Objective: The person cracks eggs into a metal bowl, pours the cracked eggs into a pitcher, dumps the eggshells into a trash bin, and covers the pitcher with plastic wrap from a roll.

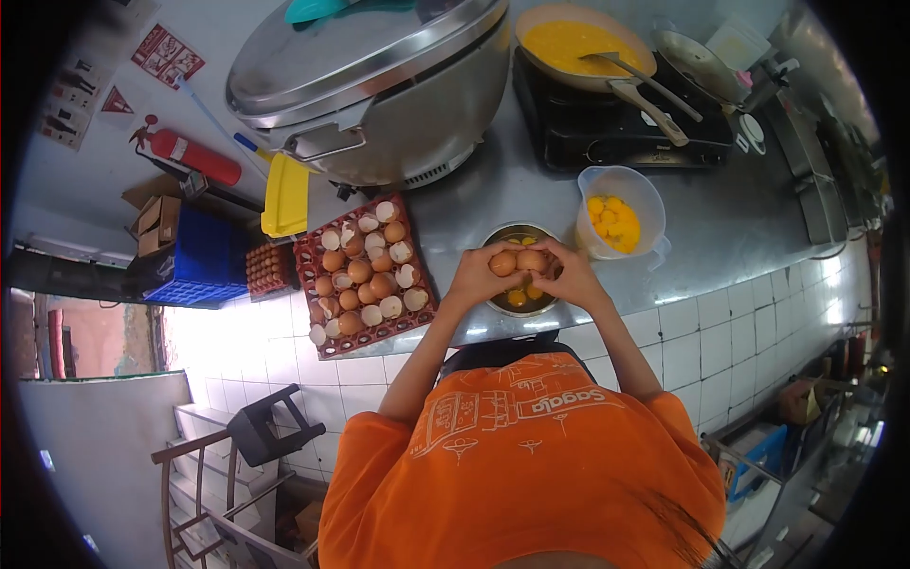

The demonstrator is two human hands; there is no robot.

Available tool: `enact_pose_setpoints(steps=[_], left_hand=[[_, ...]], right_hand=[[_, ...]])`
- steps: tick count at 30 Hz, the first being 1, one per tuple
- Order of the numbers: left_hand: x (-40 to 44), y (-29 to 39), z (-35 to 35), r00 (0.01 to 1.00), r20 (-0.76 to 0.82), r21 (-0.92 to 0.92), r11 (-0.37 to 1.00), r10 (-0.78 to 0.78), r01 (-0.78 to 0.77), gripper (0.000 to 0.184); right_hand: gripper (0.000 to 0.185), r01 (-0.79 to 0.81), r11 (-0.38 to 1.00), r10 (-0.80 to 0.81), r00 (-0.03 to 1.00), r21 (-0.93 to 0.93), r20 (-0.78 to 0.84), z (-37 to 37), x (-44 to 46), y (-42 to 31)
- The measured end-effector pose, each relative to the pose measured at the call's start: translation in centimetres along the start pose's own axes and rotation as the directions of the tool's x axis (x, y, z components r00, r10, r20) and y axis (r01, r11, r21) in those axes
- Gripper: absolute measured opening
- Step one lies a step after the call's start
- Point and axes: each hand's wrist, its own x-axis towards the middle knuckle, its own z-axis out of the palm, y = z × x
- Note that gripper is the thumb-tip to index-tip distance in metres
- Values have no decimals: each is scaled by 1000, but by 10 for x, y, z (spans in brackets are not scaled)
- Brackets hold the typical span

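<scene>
- Orange shirt (550, 455) is closest to the lens; past it, two bare hands work over one metal bowl (519, 227) on the steel surface (455, 218).
- Left hand (477, 277) and right hand (572, 273): fingers wrapped round two brown eggs (503, 264), right above the bowl. Can't tell if they're cracked yet.
- Risks, imo: squeezing too hard could drop shell bits in, and a jagged edge could burst a yolk. Jug (648, 204) is near the right hand, so a wide swing might knock it.
- Counts: one jug, one egg tray (379, 329), one pan of yellow mix (559, 11), one spatula (664, 93). Tray has over twenty eggs and shells, jumbled. Yolks: several in both bowl and jug, too bunched to count.
</scene>
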Motion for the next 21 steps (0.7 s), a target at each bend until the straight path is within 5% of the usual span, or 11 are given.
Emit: enact_pose_setpoints(steps=[8, 11, 15, 18, 20, 21], left_hand=[[-5, -17, -2, 981, -113, 174, 975, 158, -137, 42], [-6, -20, -7, 922, -94, 410, 859, 375, -308, 47], [-10, -24, -8, 854, -152, 594, 737, 497, -323, 45], [-17, -26, -14, 833, -283, 516, 808, 475, -285, 44], [-23, -20, -25, 810, -530, 89, 966, 252, -243, 39], [-29, -18, -34, 806, -541, 90, 969, 242, -230, 39]], right_hand=[[41, 182, 965, -174, 983, -187, 55, -11, 5, -4], [39, 374, 854, -374, 924, -361, 73, -10, 7, -4], [37, 414, 770, -394, 907, -486, 148, -12, 9, -29], [36, 294, 870, -265, 956, -396, 127, -8, 17, -50], [35, 215, 953, -206, 976, -214, 63, 3, 32, -69], [35, 221, 952, -208, 975, -211, 80, 15, 41, -74]])
